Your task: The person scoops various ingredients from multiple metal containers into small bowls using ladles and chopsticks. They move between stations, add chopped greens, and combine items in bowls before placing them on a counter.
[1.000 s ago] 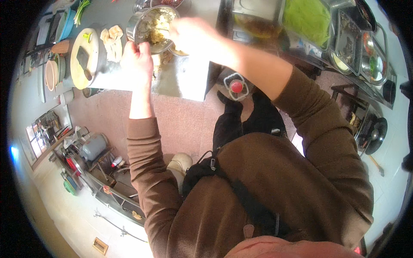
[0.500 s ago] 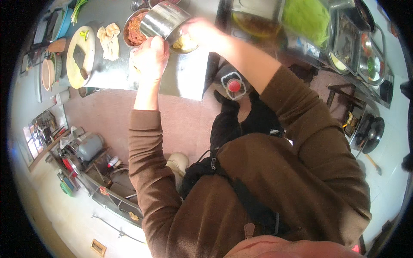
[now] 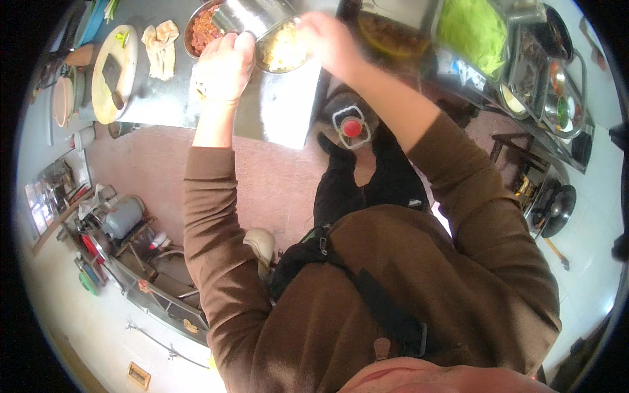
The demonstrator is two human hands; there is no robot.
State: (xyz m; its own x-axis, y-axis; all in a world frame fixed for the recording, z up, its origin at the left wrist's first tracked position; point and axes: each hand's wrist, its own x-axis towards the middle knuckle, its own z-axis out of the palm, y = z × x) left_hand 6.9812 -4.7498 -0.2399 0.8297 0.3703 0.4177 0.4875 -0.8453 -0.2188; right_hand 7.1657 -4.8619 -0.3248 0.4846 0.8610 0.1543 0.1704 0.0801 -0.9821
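My left hand [image 3: 224, 67] is closed on the near side of a shiny steel pot [image 3: 259, 18], which is tipped on its side; its grip point is hidden under the fingers. Below the pot's mouth stands a metal bowl of pale yellow chopped food [image 3: 283, 51]. My right hand [image 3: 329, 44] is at the right rim of that bowl, its fingers blurred by motion. To the left of the pot, partly behind it, sits a metal bowl of reddish-brown chopped meat [image 3: 204, 29].
A crumpled cloth [image 3: 160, 49] lies on the steel counter [image 3: 173, 101]. Left of it, a round cutting board [image 3: 105, 98] carries a cleaver [image 3: 111, 73]. On the right is a tray of shredded green vegetable [image 3: 473, 36]. A red-capped jug [image 3: 352, 128] stands on the floor.
The whole view has shifted a little, moving the counter up and left. More of the pale food now shows below the pot. My right hand has come away from the pot's mouth.
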